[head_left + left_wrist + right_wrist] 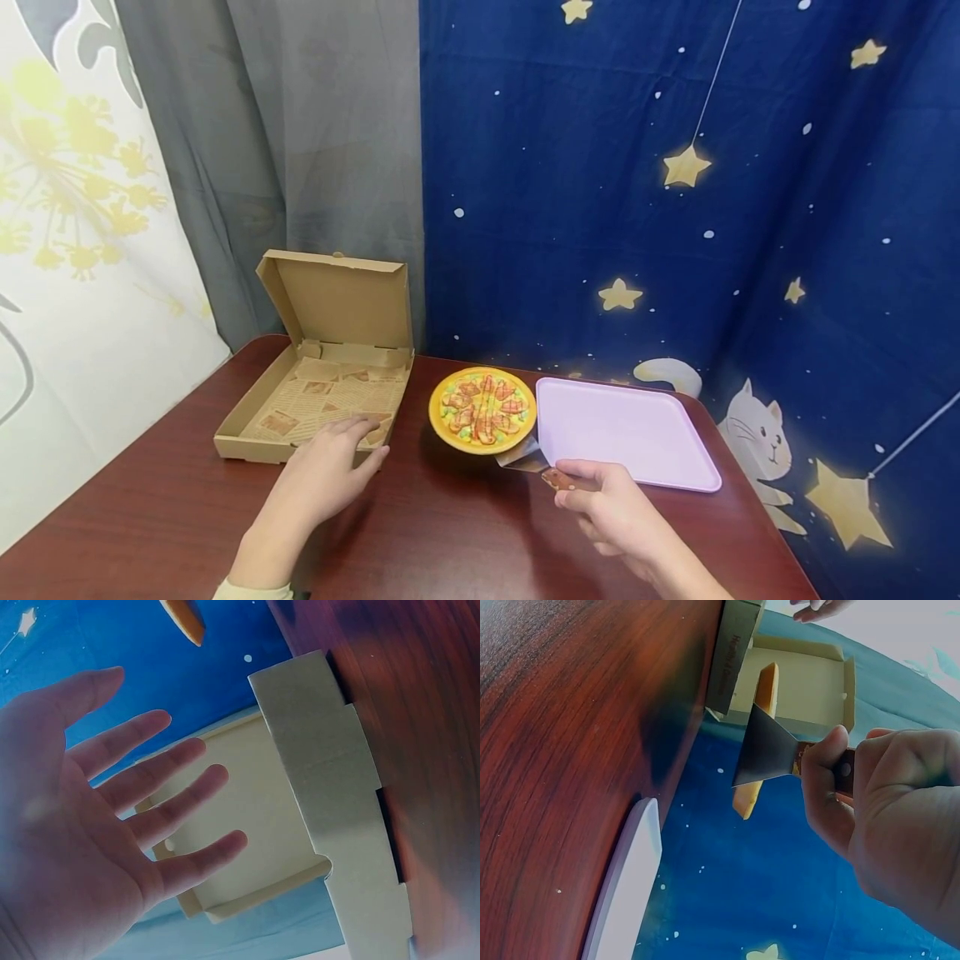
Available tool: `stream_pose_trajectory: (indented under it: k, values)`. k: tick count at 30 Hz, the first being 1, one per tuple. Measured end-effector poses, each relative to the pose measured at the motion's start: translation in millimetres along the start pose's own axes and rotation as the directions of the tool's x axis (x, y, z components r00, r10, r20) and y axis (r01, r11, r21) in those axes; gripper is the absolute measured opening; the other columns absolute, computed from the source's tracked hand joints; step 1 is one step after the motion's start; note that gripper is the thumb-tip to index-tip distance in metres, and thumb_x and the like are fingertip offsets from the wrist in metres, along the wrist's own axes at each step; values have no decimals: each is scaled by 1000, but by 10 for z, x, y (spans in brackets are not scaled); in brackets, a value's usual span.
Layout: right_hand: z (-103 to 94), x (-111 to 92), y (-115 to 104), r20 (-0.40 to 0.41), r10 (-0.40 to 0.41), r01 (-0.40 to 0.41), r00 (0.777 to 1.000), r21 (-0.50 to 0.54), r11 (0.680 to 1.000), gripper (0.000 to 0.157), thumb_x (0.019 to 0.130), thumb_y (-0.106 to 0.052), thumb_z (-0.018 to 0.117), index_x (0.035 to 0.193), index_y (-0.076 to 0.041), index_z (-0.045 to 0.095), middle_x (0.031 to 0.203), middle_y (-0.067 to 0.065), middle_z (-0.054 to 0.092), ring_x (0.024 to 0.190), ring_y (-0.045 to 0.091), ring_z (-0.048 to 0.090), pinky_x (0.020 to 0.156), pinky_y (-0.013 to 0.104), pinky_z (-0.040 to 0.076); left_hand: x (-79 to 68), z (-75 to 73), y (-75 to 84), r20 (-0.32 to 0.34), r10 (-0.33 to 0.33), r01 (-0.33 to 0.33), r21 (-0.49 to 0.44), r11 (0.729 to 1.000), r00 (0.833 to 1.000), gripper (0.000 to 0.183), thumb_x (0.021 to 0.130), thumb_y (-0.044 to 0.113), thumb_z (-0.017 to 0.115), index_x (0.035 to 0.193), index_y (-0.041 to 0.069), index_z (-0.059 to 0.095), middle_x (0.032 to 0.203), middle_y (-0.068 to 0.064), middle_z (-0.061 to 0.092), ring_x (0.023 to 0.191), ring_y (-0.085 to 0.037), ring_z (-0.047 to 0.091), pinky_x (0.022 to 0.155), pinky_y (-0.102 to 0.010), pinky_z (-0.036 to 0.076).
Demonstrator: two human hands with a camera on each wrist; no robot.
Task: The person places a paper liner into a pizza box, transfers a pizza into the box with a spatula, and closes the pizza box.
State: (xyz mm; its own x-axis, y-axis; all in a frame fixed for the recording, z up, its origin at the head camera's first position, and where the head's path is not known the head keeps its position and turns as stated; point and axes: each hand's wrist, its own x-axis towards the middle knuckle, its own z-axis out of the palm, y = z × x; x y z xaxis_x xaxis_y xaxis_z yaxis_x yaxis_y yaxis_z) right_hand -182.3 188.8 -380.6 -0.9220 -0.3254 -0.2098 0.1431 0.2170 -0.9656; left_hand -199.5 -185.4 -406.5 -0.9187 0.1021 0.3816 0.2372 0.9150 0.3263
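My right hand (pixel 611 508) grips the wooden handle (pixel 558 479) of a flat metal scraper (pixel 765 750). On its blade lies a round pizza (pixel 483 411) with a yellow rim and red and green toppings. In the right wrist view the pizza appears edge-on as a thin orange strip, raised off the table with a shadow beneath. My left hand (pixel 326 467) hovers by the front edge of an open cardboard pizza box (pixel 255 450), its fingers spread and holding nothing. The left wrist view shows that palm beside the box's front wall (pixel 300 750).
A pale purple tray (pixel 622 433) lies on the dark red wooden table (pixel 420 542), right of the pizza. The box's raised lid (pixel 345 300) stands at the back left. Blue star-print and grey curtains (pixel 352 125) hang behind the table.
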Motion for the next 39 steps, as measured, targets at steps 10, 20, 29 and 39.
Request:
stream_pose_trajectory:
  k: [10,20,29,39]
  values:
    - [9,-3,-5,19,-15,15,1000,9,1000,66,98,-6,63,156,13,39,98,5,70,45,4,23,40,15,18,-15,-4,-3,-2,6,-6,0,1000,1000,41,100,33,72,135,11,72,140,-13,72,133,-41,65,104,-66,54]
    - [24,4,3,15,-21,20,1000,14,1000,65,99,-4,63,155,14,39,101,5,70,45,4,23,41,16,17,-15,-36,-8,27,-9,9,4,1000,1000,43,101,35,70,137,11,71,140,-16,71,133,-42,65,103,-67,54]
    - [31,14,1,18,-17,17,1000,20,1000,65,98,-5,63,155,14,39,101,6,70,45,3,23,41,16,16,-7,-38,-30,11,-3,3,2,1000,1000,43,101,35,71,136,12,71,140,-15,71,132,-41,66,103,-67,54]
    - [49,43,-3,13,0,0,1000,16,1000,65,96,-6,63,154,12,42,82,0,57,44,5,23,40,16,17,30,-46,-51,31,2,-2,6,1000,1000,44,101,36,70,138,11,70,141,-18,70,132,-43,66,104,-67,53]
